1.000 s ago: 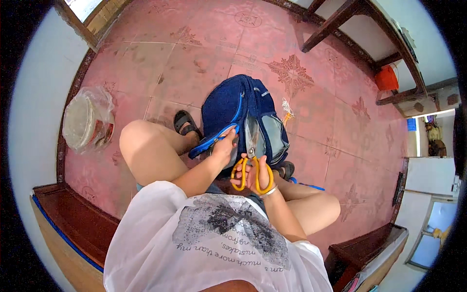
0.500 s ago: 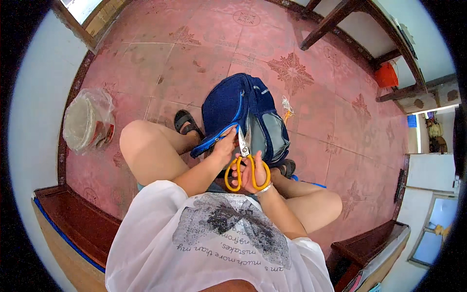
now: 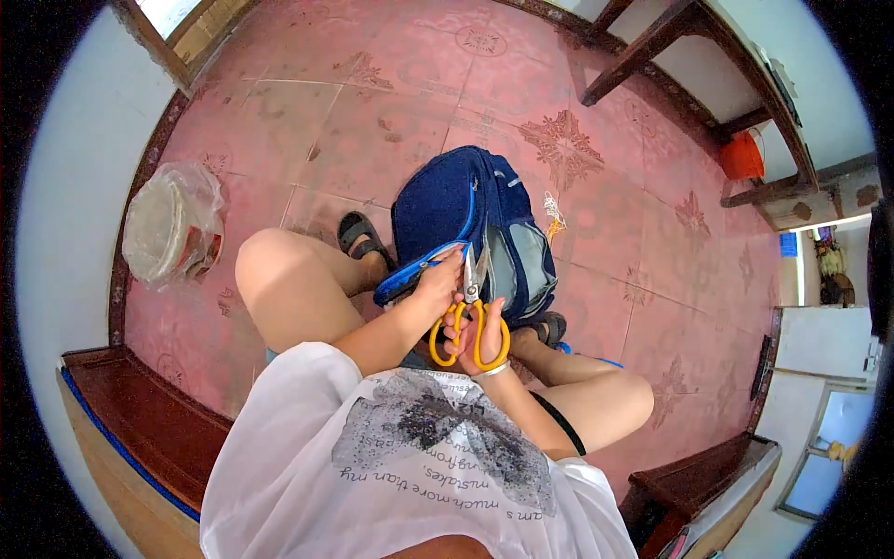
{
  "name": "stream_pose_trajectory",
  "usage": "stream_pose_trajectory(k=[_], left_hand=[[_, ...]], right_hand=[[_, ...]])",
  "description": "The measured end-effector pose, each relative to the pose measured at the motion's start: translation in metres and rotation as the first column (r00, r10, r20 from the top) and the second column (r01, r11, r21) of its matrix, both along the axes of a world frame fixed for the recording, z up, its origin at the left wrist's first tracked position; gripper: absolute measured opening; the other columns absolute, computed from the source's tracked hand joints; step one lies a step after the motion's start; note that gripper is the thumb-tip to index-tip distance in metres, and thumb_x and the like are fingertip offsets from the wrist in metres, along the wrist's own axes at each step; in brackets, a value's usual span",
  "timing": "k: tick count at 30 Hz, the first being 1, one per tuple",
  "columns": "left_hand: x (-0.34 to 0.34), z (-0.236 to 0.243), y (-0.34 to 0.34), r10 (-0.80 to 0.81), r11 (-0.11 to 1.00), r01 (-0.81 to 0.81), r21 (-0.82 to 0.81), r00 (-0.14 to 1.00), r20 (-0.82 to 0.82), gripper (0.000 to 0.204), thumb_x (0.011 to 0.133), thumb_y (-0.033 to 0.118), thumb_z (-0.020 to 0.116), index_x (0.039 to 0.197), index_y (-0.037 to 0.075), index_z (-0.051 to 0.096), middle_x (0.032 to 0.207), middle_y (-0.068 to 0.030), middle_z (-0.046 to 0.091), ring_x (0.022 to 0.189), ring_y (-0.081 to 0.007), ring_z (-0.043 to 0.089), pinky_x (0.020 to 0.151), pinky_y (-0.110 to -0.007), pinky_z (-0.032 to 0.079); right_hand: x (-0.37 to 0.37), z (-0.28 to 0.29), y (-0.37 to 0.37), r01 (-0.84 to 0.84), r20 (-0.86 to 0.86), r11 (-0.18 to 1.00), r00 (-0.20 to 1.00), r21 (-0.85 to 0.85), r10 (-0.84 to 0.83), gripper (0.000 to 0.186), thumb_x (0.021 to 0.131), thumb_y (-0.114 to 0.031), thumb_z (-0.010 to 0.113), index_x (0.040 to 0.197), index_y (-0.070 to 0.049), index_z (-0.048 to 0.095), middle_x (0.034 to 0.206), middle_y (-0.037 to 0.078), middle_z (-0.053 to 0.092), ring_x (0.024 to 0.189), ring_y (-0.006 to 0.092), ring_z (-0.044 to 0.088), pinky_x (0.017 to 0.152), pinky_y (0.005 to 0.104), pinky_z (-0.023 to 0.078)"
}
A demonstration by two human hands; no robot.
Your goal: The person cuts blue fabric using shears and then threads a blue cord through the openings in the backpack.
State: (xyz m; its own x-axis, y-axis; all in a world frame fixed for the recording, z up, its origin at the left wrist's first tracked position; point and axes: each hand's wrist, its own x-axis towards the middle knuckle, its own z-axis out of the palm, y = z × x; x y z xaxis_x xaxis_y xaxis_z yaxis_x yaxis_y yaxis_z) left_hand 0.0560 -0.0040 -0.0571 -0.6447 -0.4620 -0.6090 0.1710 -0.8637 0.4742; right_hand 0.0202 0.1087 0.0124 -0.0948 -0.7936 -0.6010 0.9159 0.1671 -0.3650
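Note:
I sit around a navy backpack [image 3: 433, 200] with blue trim, lying on the floor between my legs. My left hand [image 3: 438, 282] grips the blue-edged flap [image 3: 410, 268] at the bag's lower left. My right hand [image 3: 484, 331] is closed on large scissors [image 3: 472, 291] with yellow loop handles. The metal blades point away from me, slightly apart, right beside my left fingers at the bag's edge; whether they touch fabric I cannot tell. A grey mesh pocket [image 3: 526, 261] shows on the bag's right.
A plastic-wrapped tub [image 3: 168, 224] sits left. White and orange cords [image 3: 554, 214] lie beyond the bag. Dark wooden benches [image 3: 140, 401] flank me. A wooden frame [image 3: 670, 42] and red bucket [image 3: 740, 154] stand upper right, on the pink tiled floor [image 3: 372, 112].
The scissors in my right hand have shifted slightly left, and the blades have parted a little. My left hand still grips the flap.

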Motion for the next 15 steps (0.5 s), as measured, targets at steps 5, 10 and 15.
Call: stream_pose_trajectory(k=[5, 10, 15], left_hand=[[-0.005, 0.011, 0.004, -0.003, 0.998, 0.011, -0.055, 0.992, 0.127, 0.020, 0.087, 0.023, 0.040, 0.101, 0.015, 0.053, 0.066, 0.0018, 0.053, 0.047, -0.0069, 0.042, 0.036, -0.019, 0.027], [-0.005, 0.018, 0.008, -0.026, 0.988, 0.057, -0.146, 0.978, 0.209, 0.022, 0.087, 0.023, 0.040, 0.103, 0.014, 0.053, 0.071, 0.0007, 0.055, 0.052, -0.0069, 0.045, 0.041, -0.019, 0.033], [-0.003, 0.006, 0.010, -0.023, 0.974, 0.074, -0.215, 0.972, 0.233, 0.024, 0.088, 0.020, 0.039, 0.105, 0.009, 0.051, 0.076, -0.0012, 0.057, 0.054, -0.0077, 0.047, 0.046, -0.020, 0.038]], right_hand=[[0.003, 0.004, -0.001, 0.017, -0.052, 1.000, 0.999, 0.025, -0.016, 0.065, 0.071, -0.071, 0.027, 0.097, -0.014, 0.043, 0.071, 0.003, 0.045, 0.056, 0.0113, 0.041, 0.043, 0.0208, 0.031], [-0.003, 0.009, -0.004, 0.043, -0.001, 0.998, 0.999, 0.047, -0.043, 0.063, 0.072, -0.071, 0.028, 0.094, -0.014, 0.044, 0.069, 0.004, 0.045, 0.055, 0.0113, 0.040, 0.042, 0.0204, 0.029], [-0.005, 0.017, -0.007, -0.007, -0.113, 0.996, 0.993, 0.092, 0.017, 0.065, 0.071, -0.072, 0.029, 0.093, -0.013, 0.044, 0.068, 0.004, 0.044, 0.053, 0.0109, 0.039, 0.041, 0.0203, 0.028]])
